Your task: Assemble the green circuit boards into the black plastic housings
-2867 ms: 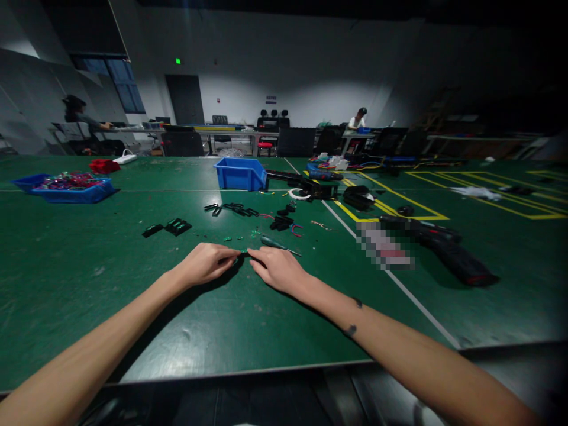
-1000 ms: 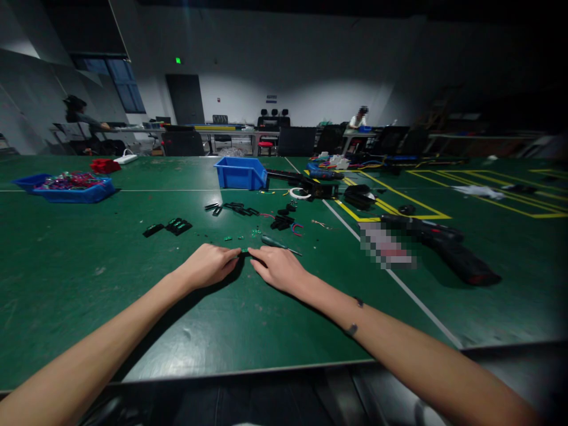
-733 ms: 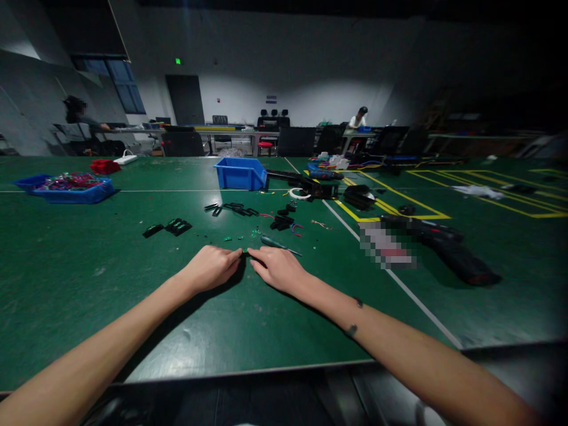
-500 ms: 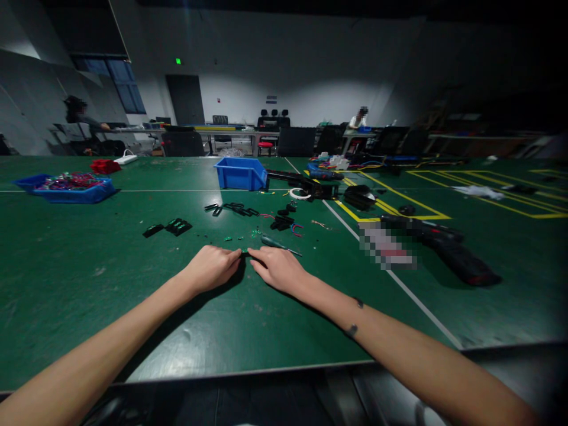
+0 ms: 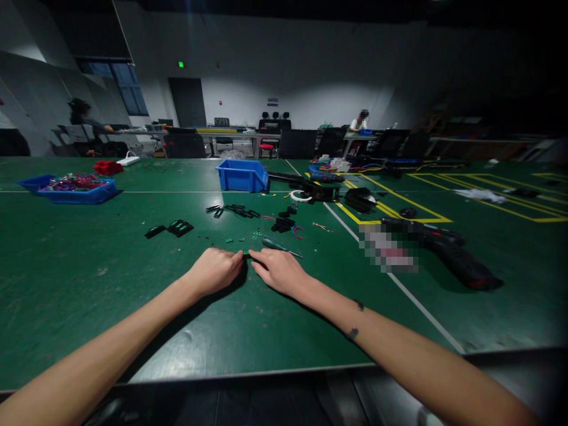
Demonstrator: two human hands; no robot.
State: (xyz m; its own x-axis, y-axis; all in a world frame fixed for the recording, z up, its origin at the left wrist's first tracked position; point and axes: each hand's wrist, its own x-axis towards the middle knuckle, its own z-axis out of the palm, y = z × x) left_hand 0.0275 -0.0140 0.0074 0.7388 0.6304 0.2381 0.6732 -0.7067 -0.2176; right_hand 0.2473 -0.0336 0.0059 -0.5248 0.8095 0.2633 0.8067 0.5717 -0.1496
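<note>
My left hand (image 5: 217, 267) is closed, thumb and index finger pinched at the near edge of the small parts. Facing it, my right hand (image 5: 278, 269) bends its index finger and thumb toward the same spot. Between the fingertips shows a small green circuit board (image 5: 246, 252), mostly hidden by the fingers. Just beyond the right hand lies a dark-handled screwdriver (image 5: 275, 243). Tiny green boards (image 5: 229, 240) are scattered past the fingers. Black cases with green boards in them (image 5: 179, 227) rest to the left, and several empty black frames (image 5: 239, 210) lie farther back.
A blue bin (image 5: 242, 176) stands at the back, and a blue tray of wired parts (image 5: 82, 192) at left. Black parts with wires (image 5: 283, 223) lie centrally. A black power tool (image 5: 461, 257) is at right on the green table (image 5: 213, 337). Two people sit farther off.
The view has shifted very slightly. Both hands stay at the same spot with the small green board between the fingertips.
</note>
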